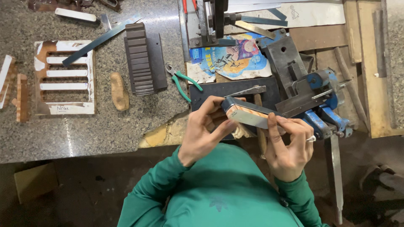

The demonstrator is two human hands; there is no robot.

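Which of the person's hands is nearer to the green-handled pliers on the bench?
Left. The left hand is just right of and below the green-handled pliers, gripping one end of a metal-edged block. The right hand is farther right, at the block's other end.

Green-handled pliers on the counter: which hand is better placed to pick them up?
Left, probably. The left hand is nearer the green-handled pliers, which lie up-left of it. The right hand sits farther off, on the metal strip both hands hold.

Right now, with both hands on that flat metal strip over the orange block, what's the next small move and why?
Probably press the flat grey metal strip flush on the orange-edged block: the left hand pinches the block end, the right hand steadies the strip, and the blue bench vise sits just beyond.
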